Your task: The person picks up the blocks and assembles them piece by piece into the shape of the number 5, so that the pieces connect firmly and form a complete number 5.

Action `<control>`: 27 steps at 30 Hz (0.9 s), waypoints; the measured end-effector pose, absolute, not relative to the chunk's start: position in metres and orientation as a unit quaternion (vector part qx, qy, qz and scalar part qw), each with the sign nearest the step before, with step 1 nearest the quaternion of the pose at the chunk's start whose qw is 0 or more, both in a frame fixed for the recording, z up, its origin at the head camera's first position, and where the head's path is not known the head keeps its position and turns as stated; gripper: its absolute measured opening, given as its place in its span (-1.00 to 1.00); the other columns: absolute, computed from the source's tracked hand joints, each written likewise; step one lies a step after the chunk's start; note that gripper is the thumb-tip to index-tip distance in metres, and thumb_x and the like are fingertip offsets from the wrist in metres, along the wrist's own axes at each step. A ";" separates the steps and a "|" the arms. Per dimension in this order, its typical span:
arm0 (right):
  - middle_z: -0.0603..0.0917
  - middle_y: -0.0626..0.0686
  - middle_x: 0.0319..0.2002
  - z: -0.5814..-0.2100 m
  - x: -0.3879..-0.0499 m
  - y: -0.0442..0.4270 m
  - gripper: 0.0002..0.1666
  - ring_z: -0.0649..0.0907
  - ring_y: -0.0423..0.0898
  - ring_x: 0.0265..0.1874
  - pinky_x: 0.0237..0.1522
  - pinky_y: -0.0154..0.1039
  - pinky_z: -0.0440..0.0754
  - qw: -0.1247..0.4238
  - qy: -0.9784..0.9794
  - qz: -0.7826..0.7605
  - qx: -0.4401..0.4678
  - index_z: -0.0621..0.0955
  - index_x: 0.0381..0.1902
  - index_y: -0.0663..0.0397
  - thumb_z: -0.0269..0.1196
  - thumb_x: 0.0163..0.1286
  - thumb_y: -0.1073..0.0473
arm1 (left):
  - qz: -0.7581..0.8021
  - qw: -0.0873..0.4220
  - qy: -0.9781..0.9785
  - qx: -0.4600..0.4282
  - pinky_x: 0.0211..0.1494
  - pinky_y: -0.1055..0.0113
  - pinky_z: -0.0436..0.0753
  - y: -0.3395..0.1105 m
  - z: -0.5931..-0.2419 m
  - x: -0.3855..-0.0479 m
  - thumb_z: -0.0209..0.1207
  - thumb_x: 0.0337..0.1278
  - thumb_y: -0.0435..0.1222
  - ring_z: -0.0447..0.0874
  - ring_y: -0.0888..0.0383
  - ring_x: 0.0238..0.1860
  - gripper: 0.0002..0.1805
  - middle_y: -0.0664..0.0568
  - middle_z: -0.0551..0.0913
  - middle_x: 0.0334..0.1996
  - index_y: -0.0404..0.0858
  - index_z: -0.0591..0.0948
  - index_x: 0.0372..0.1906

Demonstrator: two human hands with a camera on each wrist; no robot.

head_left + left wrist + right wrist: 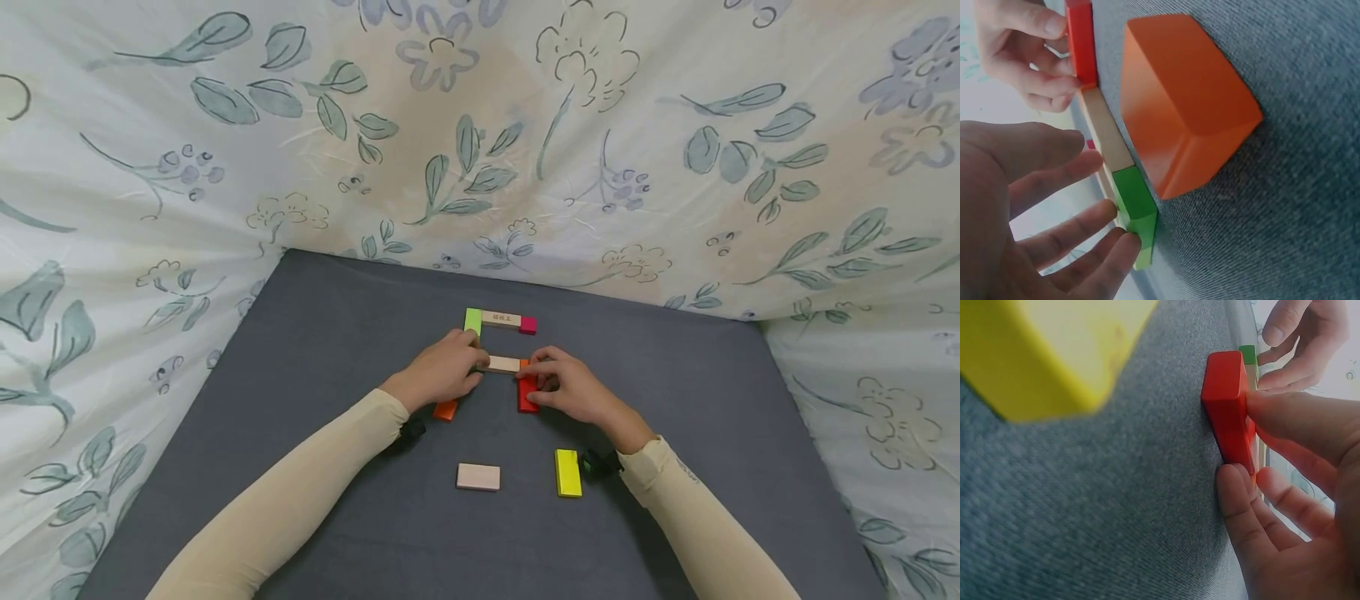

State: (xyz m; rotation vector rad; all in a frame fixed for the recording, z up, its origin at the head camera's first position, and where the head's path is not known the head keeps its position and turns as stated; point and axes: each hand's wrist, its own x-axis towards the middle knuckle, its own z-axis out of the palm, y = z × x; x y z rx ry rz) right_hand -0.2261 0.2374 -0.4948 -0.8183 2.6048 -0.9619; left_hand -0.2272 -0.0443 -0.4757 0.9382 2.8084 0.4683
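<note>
My right hand (572, 390) holds a red block (527, 402), thumb at its side and fingers around its far end. That end meets an orange piece and a plain wooden block (503, 364). At the wooden block's other end lies a green block (1135, 192), mostly covered by my left hand in the head view. My left hand (442, 367) has its fingers spread, with fingertips touching the green block. An orange block (445, 411) lies just below the left hand, apart from the row.
Behind the hands, a light green block (472, 320), a printed wooden block (501, 318) and a crimson block (528, 326) lie joined. Nearer are a pale wooden block (478, 477) and a yellow block (567, 473). Floral cloth (480, 150) borders the dark grey surface (337, 333).
</note>
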 end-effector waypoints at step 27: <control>0.53 0.08 0.18 -0.496 -0.225 0.239 -0.58 0.71 -0.09 -0.16 0.00 -0.15 0.76 0.129 0.882 -0.341 -0.298 0.78 0.24 0.10 0.48 0.44 0.36 | 0.193 0.082 0.886 0.414 0.30 0.36 0.59 0.025 -0.476 -0.130 0.47 0.38 0.01 0.52 0.14 0.27 -0.45 0.07 0.61 0.24 -0.16 0.70 0.32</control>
